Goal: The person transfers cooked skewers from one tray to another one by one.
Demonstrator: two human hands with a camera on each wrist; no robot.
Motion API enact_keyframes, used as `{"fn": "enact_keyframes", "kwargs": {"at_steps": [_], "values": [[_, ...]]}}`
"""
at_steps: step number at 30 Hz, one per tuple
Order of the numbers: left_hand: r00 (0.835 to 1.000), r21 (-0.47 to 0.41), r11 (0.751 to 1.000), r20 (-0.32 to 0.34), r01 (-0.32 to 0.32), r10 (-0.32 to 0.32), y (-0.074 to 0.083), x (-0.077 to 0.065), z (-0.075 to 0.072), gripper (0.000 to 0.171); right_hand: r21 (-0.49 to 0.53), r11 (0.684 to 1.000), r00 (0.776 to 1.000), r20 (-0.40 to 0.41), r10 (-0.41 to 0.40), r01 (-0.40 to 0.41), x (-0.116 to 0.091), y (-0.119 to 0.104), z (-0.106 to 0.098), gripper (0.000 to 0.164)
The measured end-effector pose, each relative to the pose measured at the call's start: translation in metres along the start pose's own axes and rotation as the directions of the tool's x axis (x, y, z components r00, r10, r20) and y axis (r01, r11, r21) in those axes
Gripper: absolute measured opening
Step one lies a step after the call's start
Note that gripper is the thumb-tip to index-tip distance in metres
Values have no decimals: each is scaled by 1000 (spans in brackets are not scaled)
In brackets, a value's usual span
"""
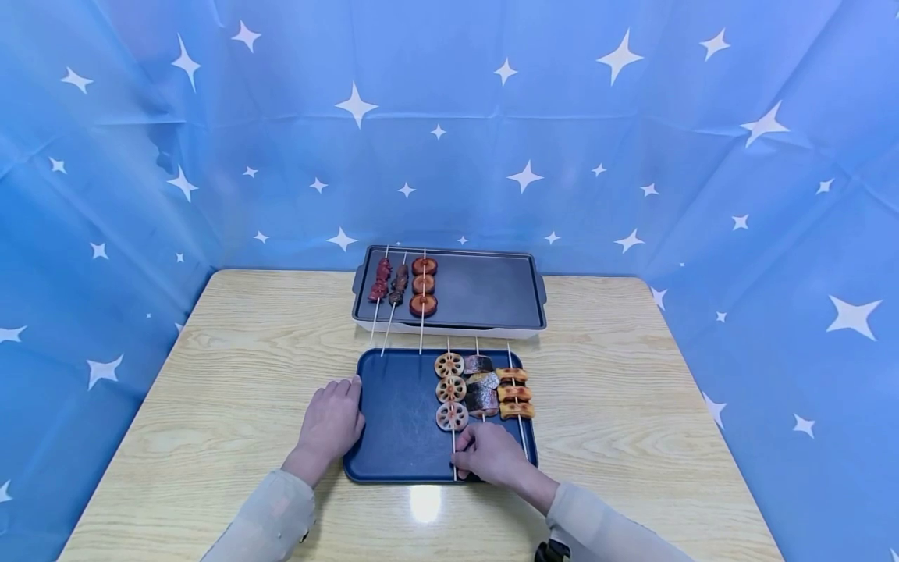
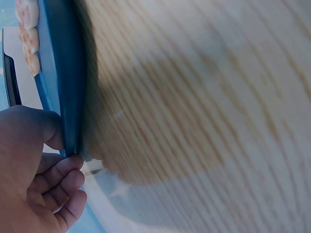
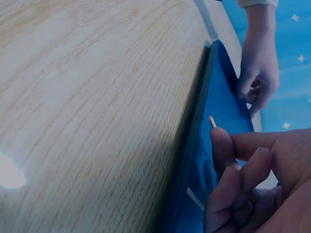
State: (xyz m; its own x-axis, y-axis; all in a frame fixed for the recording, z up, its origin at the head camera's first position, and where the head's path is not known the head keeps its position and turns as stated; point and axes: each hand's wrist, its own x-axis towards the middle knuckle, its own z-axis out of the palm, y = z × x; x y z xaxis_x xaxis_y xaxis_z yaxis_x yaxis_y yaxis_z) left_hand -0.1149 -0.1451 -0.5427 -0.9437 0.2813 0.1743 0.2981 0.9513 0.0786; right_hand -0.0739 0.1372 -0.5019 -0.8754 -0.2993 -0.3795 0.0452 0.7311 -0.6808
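Observation:
Between thumb and fingers, my right hand (image 1: 492,453) pinches the lower stick of a lotus root skewer (image 1: 451,389) that lies along the blue tray (image 1: 400,453). In the right wrist view the end of the stick (image 3: 212,121) pokes out past the fingertips. My left hand (image 1: 332,416) grips the tray's left edge, and the left wrist view shows thumb and fingers (image 2: 65,167) pinching its rim. Right of the lotus root lie a dark-skinned fish-like skewer (image 1: 481,394) and a yellow, browned skewer (image 1: 516,394), both on the tray. Part of the fish-like skewer's stick is hidden by my right hand.
Behind the tray stands a dark griddle plate (image 1: 485,289) with a white base. On its left side lie a red meat skewer (image 1: 380,281), a dark meat skewer (image 1: 399,282) and a skewer of round brown slices (image 1: 424,285). Their sticks reach toward the tray over the wooden table (image 1: 246,351).

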Motion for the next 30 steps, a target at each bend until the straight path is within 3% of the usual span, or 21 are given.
{"fn": "enact_keyframes", "kwargs": {"at_steps": [11,24,30], "values": [[1000,4,1000,-21,-10,10,-1,0,2,51,-12,999,998,-54,-36,35,2,2,-10,12],[1000,-9,1000,-20,-4,4,-1,0,2,51,1,996,986,-141,-85,86,13,-11,-38,11],[1000,-8,1000,-23,-2,2,-1,0,2,50,-38,995,978,-187,-97,92,21,-19,-52,12]]}}
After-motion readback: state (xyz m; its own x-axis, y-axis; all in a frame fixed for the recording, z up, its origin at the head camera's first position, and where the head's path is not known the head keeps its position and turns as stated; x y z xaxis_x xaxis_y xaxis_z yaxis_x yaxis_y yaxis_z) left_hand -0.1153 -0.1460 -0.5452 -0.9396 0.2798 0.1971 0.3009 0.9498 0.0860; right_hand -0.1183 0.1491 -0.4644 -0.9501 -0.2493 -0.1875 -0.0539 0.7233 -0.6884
